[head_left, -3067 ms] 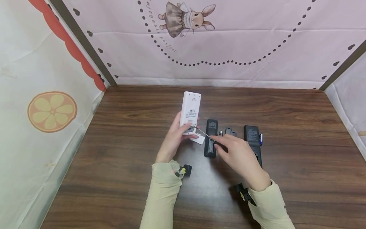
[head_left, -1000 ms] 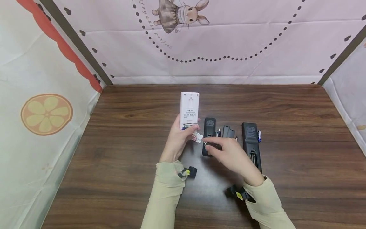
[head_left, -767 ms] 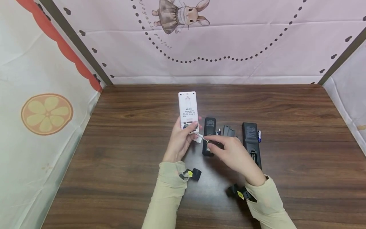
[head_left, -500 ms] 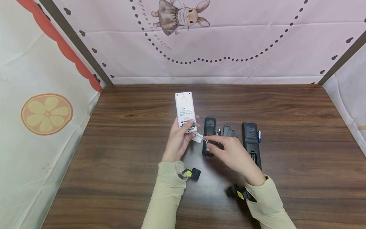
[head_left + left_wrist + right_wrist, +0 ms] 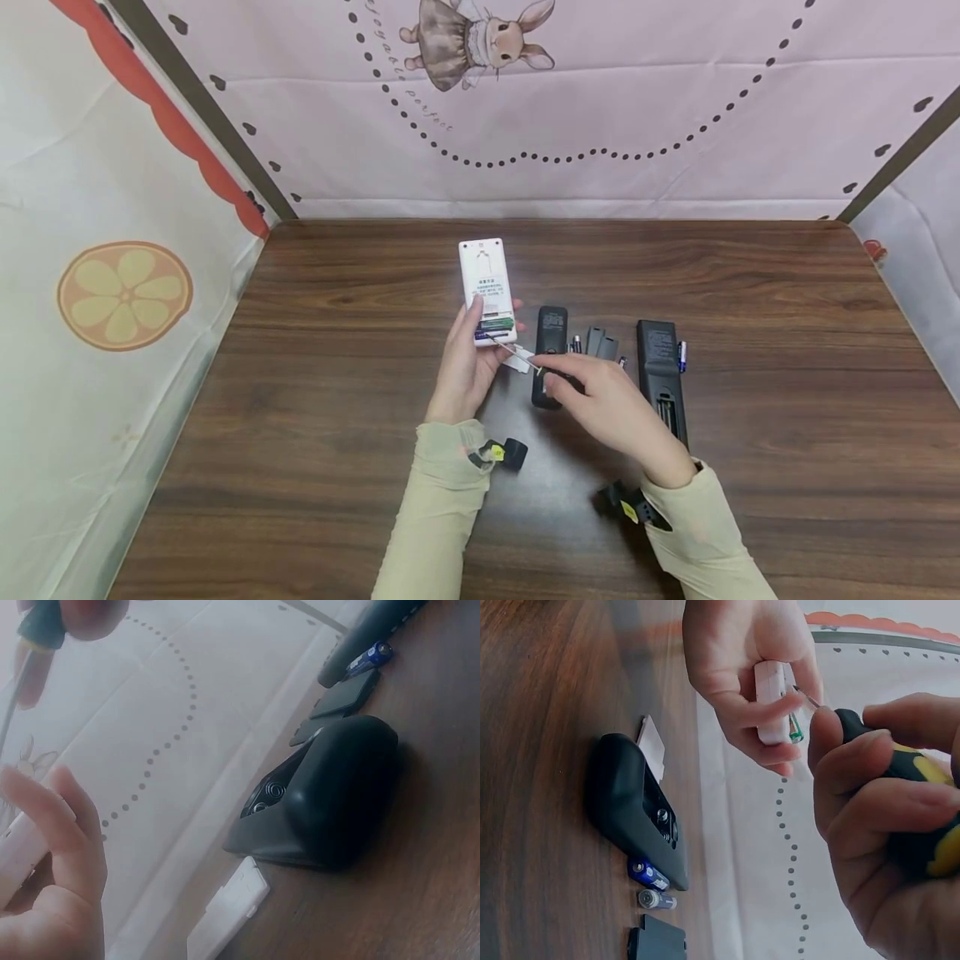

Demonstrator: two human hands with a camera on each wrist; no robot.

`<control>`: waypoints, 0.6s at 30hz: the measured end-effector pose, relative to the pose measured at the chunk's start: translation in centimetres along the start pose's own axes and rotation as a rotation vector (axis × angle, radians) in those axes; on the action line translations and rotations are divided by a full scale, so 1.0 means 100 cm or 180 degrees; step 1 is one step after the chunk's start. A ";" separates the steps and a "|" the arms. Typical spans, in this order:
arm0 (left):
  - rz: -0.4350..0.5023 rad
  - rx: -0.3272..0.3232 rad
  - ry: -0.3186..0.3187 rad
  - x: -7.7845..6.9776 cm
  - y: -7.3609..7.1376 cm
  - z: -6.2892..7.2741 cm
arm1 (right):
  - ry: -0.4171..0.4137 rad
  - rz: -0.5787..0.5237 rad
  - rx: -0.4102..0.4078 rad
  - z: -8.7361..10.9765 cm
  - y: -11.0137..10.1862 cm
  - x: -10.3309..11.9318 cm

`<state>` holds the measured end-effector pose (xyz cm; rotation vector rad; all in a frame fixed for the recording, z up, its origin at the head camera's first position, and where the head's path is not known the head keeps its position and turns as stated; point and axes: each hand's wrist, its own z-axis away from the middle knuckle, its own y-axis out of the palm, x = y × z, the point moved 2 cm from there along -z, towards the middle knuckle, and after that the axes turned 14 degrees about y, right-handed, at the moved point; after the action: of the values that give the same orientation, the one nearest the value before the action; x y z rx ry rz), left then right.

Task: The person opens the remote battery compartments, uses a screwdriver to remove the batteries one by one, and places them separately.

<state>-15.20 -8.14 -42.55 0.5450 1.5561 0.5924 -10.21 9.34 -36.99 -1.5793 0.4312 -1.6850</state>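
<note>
My left hand (image 5: 461,367) grips a white remote control (image 5: 483,271), back side up, above the table. Its lower compartment lies uncovered, showing a green battery (image 5: 498,323) and a dark blue battery (image 5: 486,335). The left thumb lies along the remote's left edge, beside the compartment. In my right hand (image 5: 611,404) is a screwdriver (image 5: 911,847) with a black and yellow handle, held by curled fingers and thumb. Its thin metal shaft points left, the tip right at the batteries' lower end. A white battery cover (image 5: 229,911) lies on the table below the remote.
Just right of the white remote, a black remote (image 5: 552,329) lies with its compartment open. Beside it are loose batteries (image 5: 649,874) and grey covers (image 5: 600,343). Farther right lies a larger black remote (image 5: 660,350), with a blue and white battery (image 5: 682,356) along its side.
The white remote has shifted left and tilted the other way. The left thumb has slid up off the compartment, baring the green and blue batteries. The screwdriver tip has moved left with the remote.
</note>
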 end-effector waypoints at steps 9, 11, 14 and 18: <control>0.0035 0.0082 -0.0052 -0.001 0.002 0.001 | -0.0242 0.0239 -0.0247 0.005 0.004 0.006; 0.0010 0.0078 -0.0028 -0.001 0.002 0.002 | -0.0309 0.0295 -0.0343 0.007 0.004 0.007; 0.0019 0.0112 0.0038 -0.001 0.003 0.003 | -0.0399 0.0403 -0.0508 0.009 0.006 0.009; 0.0018 0.0189 0.0137 0.000 0.005 0.006 | -0.0480 0.0517 -0.0663 0.012 0.008 0.013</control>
<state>-14.58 -7.76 -42.24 0.5851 1.6174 0.5666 -8.72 8.20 -36.48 -1.7567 0.6559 -1.4243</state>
